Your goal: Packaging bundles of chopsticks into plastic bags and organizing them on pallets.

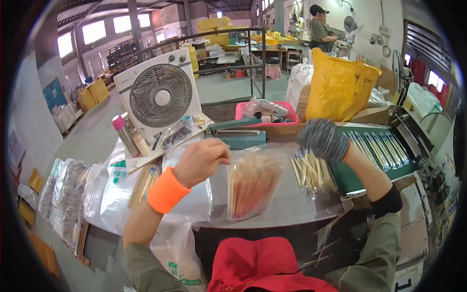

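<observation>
A clear plastic bag (253, 187) filled with thin wooden-handled sticks stands upright on the grey worktop, its lower part showing reddish through the plastic. My bare left hand (204, 156), above an orange wristband, is closed with its fingertips at the bag's upper left edge. My right hand (323, 140) wears a grey knitted glove and is beside the bag's upper right corner; it is blurred and its fingers are hidden. Below the glove lies a loose pile of wrapped sticks (314, 170). More wrapped sticks (377, 148) lie in a row on a green surface at the right.
Behind the bag is a grey-green bag sealer (238, 138) and a pink basket (292, 114). A box fan (160, 95) and a pink-capped flask (125, 134) stand at left, near flat plastic bags (116, 194). A yellow sack (338, 87) stands behind; a person (321, 31) works farther off.
</observation>
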`<act>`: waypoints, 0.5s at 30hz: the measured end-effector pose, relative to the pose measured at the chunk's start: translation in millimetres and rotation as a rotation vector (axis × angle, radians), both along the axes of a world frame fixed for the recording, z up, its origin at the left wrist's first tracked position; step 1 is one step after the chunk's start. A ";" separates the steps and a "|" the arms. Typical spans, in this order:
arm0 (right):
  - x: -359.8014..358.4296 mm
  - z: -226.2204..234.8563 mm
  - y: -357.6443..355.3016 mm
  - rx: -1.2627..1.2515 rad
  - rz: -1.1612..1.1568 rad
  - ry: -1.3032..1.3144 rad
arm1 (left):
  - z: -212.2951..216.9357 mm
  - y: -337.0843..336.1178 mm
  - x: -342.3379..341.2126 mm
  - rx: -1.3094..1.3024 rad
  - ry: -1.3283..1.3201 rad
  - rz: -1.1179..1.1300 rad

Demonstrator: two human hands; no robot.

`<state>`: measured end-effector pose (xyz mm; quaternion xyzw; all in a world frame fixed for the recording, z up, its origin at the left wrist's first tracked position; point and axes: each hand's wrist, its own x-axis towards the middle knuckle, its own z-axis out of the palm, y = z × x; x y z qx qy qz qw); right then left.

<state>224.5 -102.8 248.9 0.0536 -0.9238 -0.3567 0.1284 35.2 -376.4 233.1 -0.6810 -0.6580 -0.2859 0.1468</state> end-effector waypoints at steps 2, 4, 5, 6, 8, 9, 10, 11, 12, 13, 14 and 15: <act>-8.9 23.7 -3.5 -0.497 0.052 0.031 | -11.8 8.5 2.5 -0.076 -0.091 0.030; -29.7 34.1 -42.6 -0.642 0.741 0.396 | -28.8 18.2 9.1 0.091 -0.590 0.026; -42.5 12.9 -45.9 -0.682 0.750 0.302 | -43.8 21.8 10.8 0.188 -0.705 -0.050; -59.0 -20.7 -47.4 -0.727 0.765 0.212 | -54.4 18.5 17.8 0.179 -0.703 -0.049; -80.6 -63.5 -45.2 -0.750 0.470 -0.083 | -79.6 19.0 34.7 0.453 -1.001 -0.051; -78.4 -75.6 -45.5 -0.745 0.467 -0.074 | -97.9 24.1 38.6 0.590 -1.046 -0.006; -78.1 -87.7 -46.0 -0.647 0.425 -0.011 | -115.7 29.2 41.6 0.735 -1.079 0.054; -84.5 -92.3 -46.6 -0.553 0.398 0.048 | -129.4 33.4 51.5 0.748 -1.056 0.074; -92.2 -94.1 -46.2 -0.559 0.408 0.044 | -145.7 39.4 64.0 0.787 -1.016 0.148; -100.7 -94.3 -44.8 -0.365 0.556 0.195 | -156.1 44.4 64.7 0.822 -0.974 0.220; -105.5 -92.8 -46.0 -0.170 0.688 0.340 | -165.1 45.4 50.0 0.814 -0.982 0.230; -119.2 -85.7 -43.0 0.034 0.756 0.525 | -175.1 47.5 24.3 0.615 -1.115 0.152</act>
